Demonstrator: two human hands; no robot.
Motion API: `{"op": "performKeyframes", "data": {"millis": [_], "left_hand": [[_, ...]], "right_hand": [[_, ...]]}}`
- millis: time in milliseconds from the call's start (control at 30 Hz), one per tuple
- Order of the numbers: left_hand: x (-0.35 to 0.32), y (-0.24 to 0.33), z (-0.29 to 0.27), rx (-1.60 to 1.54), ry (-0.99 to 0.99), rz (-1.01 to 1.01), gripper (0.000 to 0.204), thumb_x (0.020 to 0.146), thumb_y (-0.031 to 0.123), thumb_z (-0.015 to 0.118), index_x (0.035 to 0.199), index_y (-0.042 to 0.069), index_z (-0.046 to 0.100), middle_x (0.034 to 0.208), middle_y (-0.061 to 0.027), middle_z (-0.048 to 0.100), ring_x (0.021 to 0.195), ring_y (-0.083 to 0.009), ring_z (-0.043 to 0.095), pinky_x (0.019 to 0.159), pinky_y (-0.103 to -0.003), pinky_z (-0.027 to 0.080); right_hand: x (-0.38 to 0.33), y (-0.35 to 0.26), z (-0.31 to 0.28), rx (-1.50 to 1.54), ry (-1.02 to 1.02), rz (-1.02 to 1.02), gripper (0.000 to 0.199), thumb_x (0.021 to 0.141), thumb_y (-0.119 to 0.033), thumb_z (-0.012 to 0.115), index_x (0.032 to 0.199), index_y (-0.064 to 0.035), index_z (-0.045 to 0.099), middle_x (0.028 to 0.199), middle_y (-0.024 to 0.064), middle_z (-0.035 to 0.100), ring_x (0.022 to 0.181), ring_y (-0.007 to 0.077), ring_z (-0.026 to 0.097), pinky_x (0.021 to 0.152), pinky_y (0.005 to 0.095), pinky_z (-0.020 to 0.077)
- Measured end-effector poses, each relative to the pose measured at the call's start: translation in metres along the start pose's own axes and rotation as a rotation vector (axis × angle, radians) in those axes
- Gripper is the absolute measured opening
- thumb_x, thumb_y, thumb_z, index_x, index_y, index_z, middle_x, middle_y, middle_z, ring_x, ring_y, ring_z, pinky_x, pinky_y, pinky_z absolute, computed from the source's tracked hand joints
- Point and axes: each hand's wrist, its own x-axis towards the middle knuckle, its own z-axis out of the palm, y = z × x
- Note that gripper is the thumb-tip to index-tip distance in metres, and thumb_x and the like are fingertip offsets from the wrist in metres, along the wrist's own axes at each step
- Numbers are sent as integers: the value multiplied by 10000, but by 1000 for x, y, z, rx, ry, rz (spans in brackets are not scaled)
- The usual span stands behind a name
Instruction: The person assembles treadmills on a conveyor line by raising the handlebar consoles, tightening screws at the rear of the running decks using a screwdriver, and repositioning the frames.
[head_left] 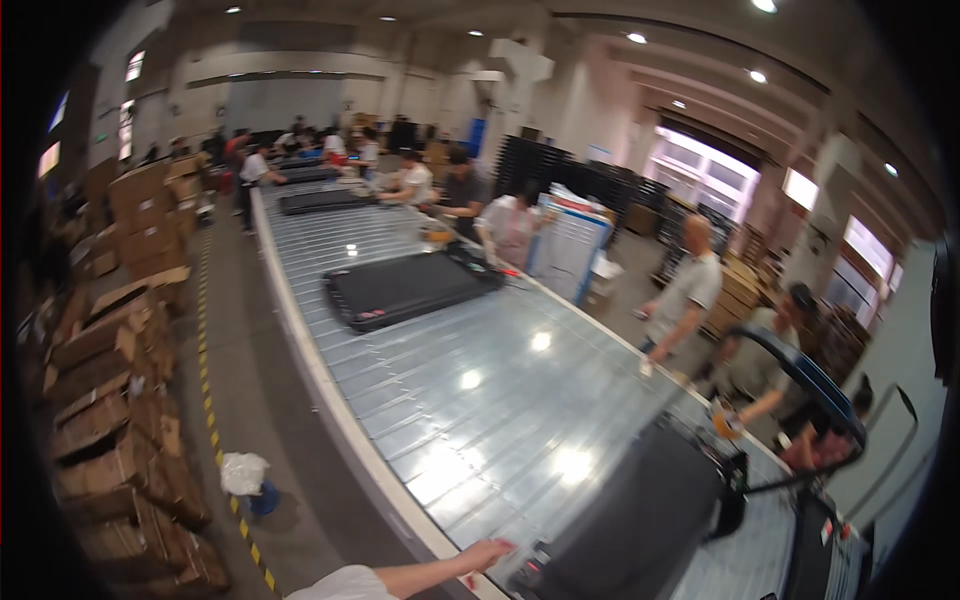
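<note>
My left hand (487,553) reaches in from the lower edge, over the near-left side of the metal roller conveyor (450,390). Its fingers look drawn together, with a small reddish thing (508,546) at their tips, too blurred to name. Just right of the hand lies a flat treadmill (630,510) with a dark belt and a black frame. The hand is close to its near-left corner; I cannot tell whether they touch. A black handrail (800,375) curves up beyond its right end. My right hand is not in view.
Another treadmill deck (410,287) lies further up the conveyor, with several people along the far right side. A co-worker's hand (727,420) is near the closest treadmill. Cardboard boxes (120,440) pile up at the left, beyond a yellow-black floor line (208,370) and a blue bin (262,498).
</note>
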Motion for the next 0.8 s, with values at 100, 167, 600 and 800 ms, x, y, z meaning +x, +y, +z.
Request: {"op": "performKeyframes", "data": {"millis": [100,167,600,800], "left_hand": [[-108,-46,-122,-53,259,-194,380,921,458,445,1007,131,618,518,53,370,416,-57,322,382,-246,249],[-147,-49,-198,49,491,-122,431,925,476,426,940,93,621,533,50,415,441,-70,382,411,-248,309],[-239,29,-489,-493,897,228,260,976,249,435,974,29,573,772,-19,577,694,-110,558,662,-247,467],[-211,73,-615,-419,871,256,283,978,227,428,1136,24,545,826,-27,598,728,-120,570,687,-250,471]], "right_hand": [[4,61,123,-158,-255,12,554,845,-515,538,1099,-23,509,907,111,528,810,237,466,740,401,427],[-12,106,198,-274,-416,33,608,823,-540,547,1135,-20,499,872,132,534,756,248,490,689,409,465],[-398,273,605,-612,-1382,-29,401,873,-198,573,1205,27,547,914,120,666,726,126,598,515,243,462],[-525,333,733,-512,-1724,257,309,859,-190,610,1113,-16,632,975,52,671,761,81,576,592,217,464]]}}
